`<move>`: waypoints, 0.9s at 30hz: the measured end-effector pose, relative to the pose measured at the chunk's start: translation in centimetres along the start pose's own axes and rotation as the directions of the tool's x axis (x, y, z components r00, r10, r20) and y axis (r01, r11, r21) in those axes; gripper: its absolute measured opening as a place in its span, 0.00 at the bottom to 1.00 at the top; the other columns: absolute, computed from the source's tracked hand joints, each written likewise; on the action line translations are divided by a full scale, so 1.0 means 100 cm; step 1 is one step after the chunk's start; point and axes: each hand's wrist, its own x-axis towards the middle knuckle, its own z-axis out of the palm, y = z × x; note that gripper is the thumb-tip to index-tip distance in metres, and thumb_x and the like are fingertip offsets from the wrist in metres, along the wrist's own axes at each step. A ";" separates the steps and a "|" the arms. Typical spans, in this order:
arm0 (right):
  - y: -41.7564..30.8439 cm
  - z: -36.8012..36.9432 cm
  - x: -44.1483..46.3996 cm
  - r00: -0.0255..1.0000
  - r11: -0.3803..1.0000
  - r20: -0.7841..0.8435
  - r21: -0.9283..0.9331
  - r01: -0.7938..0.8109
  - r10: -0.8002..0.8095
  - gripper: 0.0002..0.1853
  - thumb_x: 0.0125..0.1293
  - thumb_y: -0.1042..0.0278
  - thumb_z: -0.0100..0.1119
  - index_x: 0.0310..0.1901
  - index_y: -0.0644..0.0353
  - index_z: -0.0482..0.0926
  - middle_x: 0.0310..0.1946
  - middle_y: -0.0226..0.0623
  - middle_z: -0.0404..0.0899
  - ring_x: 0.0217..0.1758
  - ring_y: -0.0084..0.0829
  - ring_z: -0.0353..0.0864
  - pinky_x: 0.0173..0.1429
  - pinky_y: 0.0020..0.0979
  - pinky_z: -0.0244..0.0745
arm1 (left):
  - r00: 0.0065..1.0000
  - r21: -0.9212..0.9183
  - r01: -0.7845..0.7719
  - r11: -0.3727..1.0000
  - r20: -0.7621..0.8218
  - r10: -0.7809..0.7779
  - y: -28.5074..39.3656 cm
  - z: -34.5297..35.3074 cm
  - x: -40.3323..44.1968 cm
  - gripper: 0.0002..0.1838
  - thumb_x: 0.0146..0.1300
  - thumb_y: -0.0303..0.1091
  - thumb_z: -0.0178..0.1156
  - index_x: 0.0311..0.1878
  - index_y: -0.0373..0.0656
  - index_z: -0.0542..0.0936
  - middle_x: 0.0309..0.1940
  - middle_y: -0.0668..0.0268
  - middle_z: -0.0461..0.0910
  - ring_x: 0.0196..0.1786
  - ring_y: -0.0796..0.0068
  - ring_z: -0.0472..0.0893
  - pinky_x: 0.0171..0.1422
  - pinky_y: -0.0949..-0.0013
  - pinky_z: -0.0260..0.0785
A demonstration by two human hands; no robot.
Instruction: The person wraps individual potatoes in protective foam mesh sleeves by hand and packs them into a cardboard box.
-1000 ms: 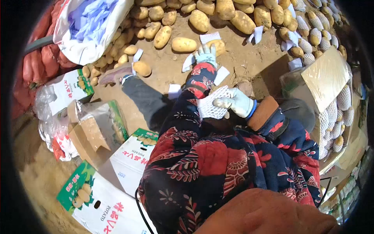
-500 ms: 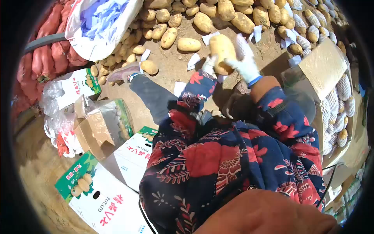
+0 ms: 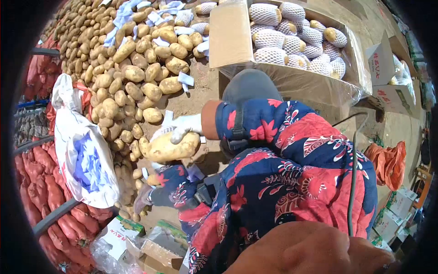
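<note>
A large yellow potato (image 3: 172, 149) is held between my two gloved hands. My right hand (image 3: 187, 126) lies along its upper side, with the thumb against the skin and a white foam net (image 3: 161, 131) at the fingers. The net touches the potato's upper left side. Only a little of my left hand (image 3: 158, 165) shows, beneath the potato; most of its fingers are hidden.
Loose potatoes (image 3: 134, 74) spread across the upper left. An open carton (image 3: 219, 41) of net-covered potatoes stands at the top. A white sack (image 3: 98, 194) of purple-blue pieces and red sacks (image 3: 75, 228) lie left. More cartons (image 3: 399, 203) are at the right.
The view has swung toward the right, bringing the carton of netted potatoes to the top. My left hand has picked up the potato, and my right hand with the net has closed against it.
</note>
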 end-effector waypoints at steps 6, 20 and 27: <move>-0.054 -0.005 -0.032 0.878 0.360 -0.331 -0.911 -0.202 -0.345 0.46 0.31 0.47 0.73 0.56 0.59 0.69 0.49 0.48 0.75 0.54 0.43 0.74 0.58 0.37 0.67 | 0.978 0.032 -0.208 0.978 -0.022 0.209 0.026 0.059 -0.023 0.18 0.66 0.42 0.47 0.47 0.35 0.72 0.41 0.58 0.75 0.43 0.67 0.76 0.50 0.63 0.70; -0.245 0.033 -0.404 0.428 0.240 -0.482 -0.829 -0.505 -0.764 0.53 0.37 0.50 0.73 0.64 0.63 0.56 0.52 0.42 0.73 0.58 0.31 0.70 0.64 0.33 0.62 | 0.829 0.377 -0.159 0.913 0.553 -0.083 -0.114 0.013 -0.028 0.14 0.63 0.39 0.55 0.40 0.36 0.76 0.30 0.62 0.78 0.31 0.74 0.77 0.37 0.70 0.72; -0.220 -0.063 -0.490 0.027 -0.317 -0.841 0.174 -0.932 -0.541 0.37 0.52 0.69 0.55 0.66 0.43 0.58 0.61 0.45 0.65 0.63 0.45 0.65 0.68 0.36 0.57 | 0.825 0.524 -0.154 0.838 0.535 -0.183 -0.114 0.015 -0.035 0.11 0.64 0.38 0.54 0.39 0.38 0.77 0.30 0.62 0.78 0.31 0.73 0.77 0.37 0.70 0.72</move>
